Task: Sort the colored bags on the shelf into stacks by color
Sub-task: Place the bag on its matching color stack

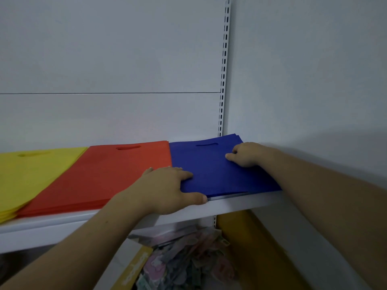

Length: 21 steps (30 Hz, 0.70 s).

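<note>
Blue bags [213,164] stacked at shelf [240,203] right end, beside red bags [109,174]; yellow bags [31,170] far left. L hand [167,189] grips stack's near-left corner; R hand [247,155], fingers curled, prob. pinches right edge.

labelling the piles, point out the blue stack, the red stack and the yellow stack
blue stack [209,167], head view, middle of top bag
red stack [109,172], head view, middle of top bag
yellow stack [31,171], head view, middle of top bag
</note>
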### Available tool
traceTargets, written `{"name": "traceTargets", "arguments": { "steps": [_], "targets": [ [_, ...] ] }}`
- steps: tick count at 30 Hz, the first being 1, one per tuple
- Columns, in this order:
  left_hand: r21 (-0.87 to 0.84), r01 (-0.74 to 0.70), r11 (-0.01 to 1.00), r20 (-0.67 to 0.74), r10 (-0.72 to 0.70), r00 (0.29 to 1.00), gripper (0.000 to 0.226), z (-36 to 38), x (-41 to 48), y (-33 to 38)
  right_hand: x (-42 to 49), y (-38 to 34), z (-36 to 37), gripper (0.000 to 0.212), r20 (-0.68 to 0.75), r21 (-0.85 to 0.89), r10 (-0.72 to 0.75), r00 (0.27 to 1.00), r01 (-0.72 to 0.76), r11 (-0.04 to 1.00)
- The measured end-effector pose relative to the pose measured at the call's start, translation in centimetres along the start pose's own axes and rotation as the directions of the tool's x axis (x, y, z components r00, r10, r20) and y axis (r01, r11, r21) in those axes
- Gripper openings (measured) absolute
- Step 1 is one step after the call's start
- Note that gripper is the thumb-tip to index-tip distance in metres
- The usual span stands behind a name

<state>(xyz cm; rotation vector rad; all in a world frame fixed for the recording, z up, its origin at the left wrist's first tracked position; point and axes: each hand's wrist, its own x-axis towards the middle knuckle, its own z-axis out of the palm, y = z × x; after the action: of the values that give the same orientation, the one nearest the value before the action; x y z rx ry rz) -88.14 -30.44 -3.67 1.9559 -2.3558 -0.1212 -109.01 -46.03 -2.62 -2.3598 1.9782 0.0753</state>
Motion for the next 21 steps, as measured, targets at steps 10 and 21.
{"name": "traceTargets", "arguments": {
  "steps": [10,21],
  "targets": [
    [-0.034,-0.056,0.998,-0.024,0.056,0.998,0.077,0.0,-0.2,0.2,0.7,-0.2,0.5,0.067,0.041,0.036,-0.02,0.999,0.018,0.999],
    [0.051,-0.029,0.998,0.025,0.028,0.999,0.077,0.5,0.4,0.4,1.1,-0.4,1.0,0.073,0.099,0.122,0.004,0.995,-0.017,0.992]
  ]
}}
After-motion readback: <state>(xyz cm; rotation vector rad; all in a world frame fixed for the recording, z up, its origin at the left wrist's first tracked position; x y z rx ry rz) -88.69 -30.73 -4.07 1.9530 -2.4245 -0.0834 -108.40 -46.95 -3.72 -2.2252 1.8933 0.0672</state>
